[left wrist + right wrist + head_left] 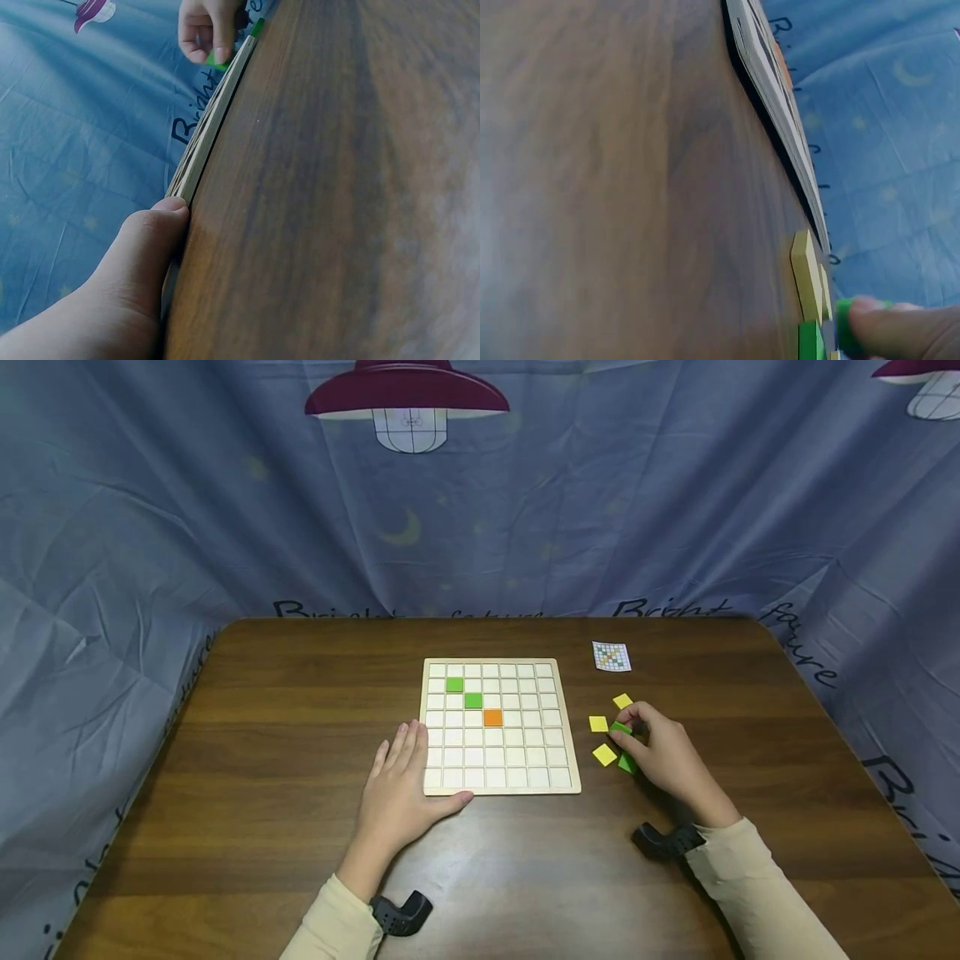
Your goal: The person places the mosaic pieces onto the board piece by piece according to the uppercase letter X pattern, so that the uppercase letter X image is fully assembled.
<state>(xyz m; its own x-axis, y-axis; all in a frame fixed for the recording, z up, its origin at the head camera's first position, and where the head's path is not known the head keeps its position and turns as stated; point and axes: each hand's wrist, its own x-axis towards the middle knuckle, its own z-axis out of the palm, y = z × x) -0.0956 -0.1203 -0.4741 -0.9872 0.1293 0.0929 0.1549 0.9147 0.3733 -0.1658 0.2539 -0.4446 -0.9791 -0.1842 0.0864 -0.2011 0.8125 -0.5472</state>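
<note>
A wooden grid board (502, 792) with white squares lies flat, with two green tiles and one orange tile (492, 717) in a diagonal on it. My left hand (397, 793) rests at its near left corner, fingers straight along the left side and thumb (174, 204) against the front edge. To the right of the board, my right hand (671, 760) pinches a green tile (621, 727) between thumb and fingertips; it also shows in the right wrist view. Around that hand lie yellow tiles (604, 755) and another green tile (627, 763), partly covered.
Beyond the loose tiles lies a small card (612, 657) printed with a coloured grid. The brown wooden table (300, 710) is backed by a blue patterned curtain (525, 510). Each wrist carries a black camera band (402, 913).
</note>
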